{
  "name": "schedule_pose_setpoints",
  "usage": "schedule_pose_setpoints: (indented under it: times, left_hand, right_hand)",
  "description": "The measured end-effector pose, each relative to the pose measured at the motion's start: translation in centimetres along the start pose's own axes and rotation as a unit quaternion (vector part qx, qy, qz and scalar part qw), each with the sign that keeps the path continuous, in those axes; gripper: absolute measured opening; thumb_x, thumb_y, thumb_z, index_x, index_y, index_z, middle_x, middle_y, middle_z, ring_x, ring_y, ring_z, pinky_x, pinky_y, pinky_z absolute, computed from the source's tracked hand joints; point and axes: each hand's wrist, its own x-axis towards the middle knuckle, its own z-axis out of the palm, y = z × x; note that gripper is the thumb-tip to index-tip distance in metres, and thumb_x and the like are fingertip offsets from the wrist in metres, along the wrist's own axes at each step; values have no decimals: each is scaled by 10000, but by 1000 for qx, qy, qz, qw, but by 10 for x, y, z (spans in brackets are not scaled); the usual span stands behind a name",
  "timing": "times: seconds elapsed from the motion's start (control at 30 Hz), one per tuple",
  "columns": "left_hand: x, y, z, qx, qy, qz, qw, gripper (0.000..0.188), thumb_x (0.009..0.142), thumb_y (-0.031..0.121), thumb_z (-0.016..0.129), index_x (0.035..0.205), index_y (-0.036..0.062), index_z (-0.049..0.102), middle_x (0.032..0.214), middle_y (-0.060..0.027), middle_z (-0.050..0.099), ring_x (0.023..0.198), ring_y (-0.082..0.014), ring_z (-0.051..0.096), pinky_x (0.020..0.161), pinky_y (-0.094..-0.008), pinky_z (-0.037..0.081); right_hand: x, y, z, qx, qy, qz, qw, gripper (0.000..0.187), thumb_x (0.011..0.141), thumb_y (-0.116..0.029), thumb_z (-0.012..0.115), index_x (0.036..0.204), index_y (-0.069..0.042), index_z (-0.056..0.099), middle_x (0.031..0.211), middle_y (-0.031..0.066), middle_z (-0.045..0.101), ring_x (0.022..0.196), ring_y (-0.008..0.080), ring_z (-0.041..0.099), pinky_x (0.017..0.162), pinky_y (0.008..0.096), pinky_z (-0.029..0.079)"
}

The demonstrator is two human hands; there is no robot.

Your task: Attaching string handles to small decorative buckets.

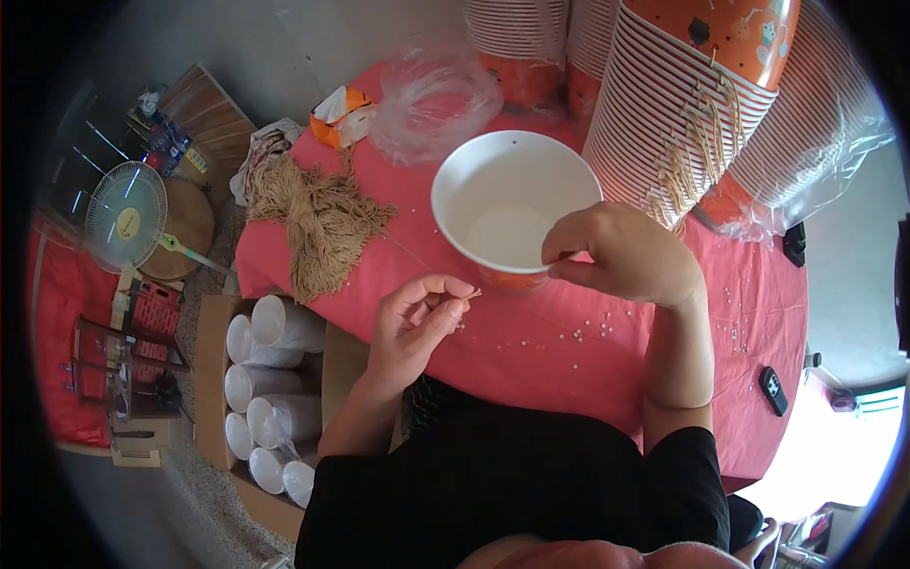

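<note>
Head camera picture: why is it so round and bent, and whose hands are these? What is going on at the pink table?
The camera sits on a person's head and looks down through a fisheye lens, which bends the edges. Both hands are that person's own. The right hand grips the rim of a white paper bowl. The left hand pinches a thin tan string between its fingers. On the pink tablecloth lie a bundle of tan strings, a clear plastic bag and tall stacks of bowls.

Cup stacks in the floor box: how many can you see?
6 white cup stacks lie in the cardboard box on the floor, left of the red table; more may be hidden under it.
</note>
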Motion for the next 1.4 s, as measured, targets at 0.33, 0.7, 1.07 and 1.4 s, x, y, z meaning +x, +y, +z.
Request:
schedule_pose_setpoints:
  times: [0.33, 0.7, 1.07, 1.4]
  left_hand:
    - [14, 3, 10, 81, 28, 92, 992, 176, 942, -40, 622, 1115, -10, 630, 965, -15, 619, 779, -37, 558, 690, -192, 481]
    - [50, -34, 26, 205, 63, 189, 958, 234, 899, -28, 697, 1100, -10, 578, 928, -1, 584, 831, -44, 528, 738, -202, 457]
    - [59, -51, 31, 114, 123, 189, 967, 215, 845, -8, 749, 963, 8, 570, 823, 12, 588, 733, -49, 542, 657, -209, 463]
    - [54, -54, 24, 63, 114, 171, 977, 154, 888, -51, 667, 998, 6, 575, 913, 6, 589, 830, -46, 555, 729, -204, 461]
  right_hand:
    - [8, 5, 1, 128, 98, -22, 987, 141, 857, 3, 643, 994, 26, 668, 836, 113, 667, 747, 209, 633, 686, 303, 499]
    - [18, -6, 14, 154, 100, 28, 983, 234, 763, 18, 573, 990, 21, 632, 796, 108, 619, 698, 205, 583, 636, 337, 466]
    - [26, -2, 26, 140, 75, -7, 987, 182, 745, -16, 684, 915, 12, 624, 751, 99, 610, 672, 205, 575, 618, 336, 454]
    - [29, -1, 33, 120, 83, -11, 989, 160, 763, -50, 695, 890, 11, 619, 744, 112, 625, 657, 234, 594, 610, 352, 459]
